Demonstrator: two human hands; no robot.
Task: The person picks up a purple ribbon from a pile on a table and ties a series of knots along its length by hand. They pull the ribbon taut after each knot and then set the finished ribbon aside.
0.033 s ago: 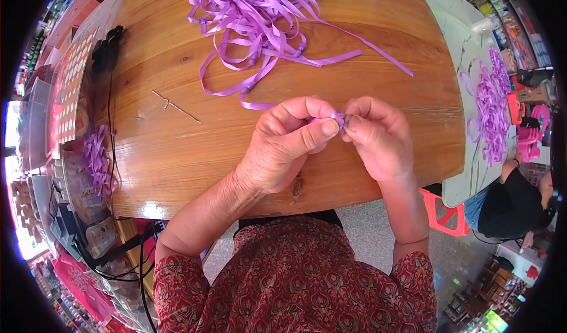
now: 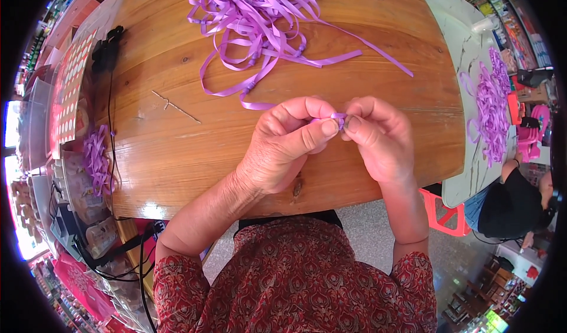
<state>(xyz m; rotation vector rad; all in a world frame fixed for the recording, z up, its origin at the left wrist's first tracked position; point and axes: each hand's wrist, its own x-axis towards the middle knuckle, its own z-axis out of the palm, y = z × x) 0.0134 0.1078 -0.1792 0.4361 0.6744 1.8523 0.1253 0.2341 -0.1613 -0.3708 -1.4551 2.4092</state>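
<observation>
Above the near part of the wooden table [image 2: 378, 85], my left hand [image 2: 288, 144] pinches a narrow purple ribbon [image 2: 338, 116] between thumb and fingers. My right hand [image 2: 381, 139] is closed on the same ribbon from the other side, the thumbs almost touching. Only a short bit of ribbon shows between the fingertips; the rest is hidden by my hands. Just beyond them lies a loose heap of purple ribbons [image 2: 266, 28], several with small knotted bunches. One ribbon tail from the heap runs down to behind my left hand.
A thin twisted string [image 2: 167, 103] lies left of my hands. Black cable [image 2: 110, 96] runs along the table's left edge, near more purple ribbon [image 2: 97, 158]. At right, a white marbled table [image 2: 466, 167] bears another ribbon heap [image 2: 491, 111]; a person in black [image 2: 511, 209] sits beside it, near a red stool [image 2: 440, 218].
</observation>
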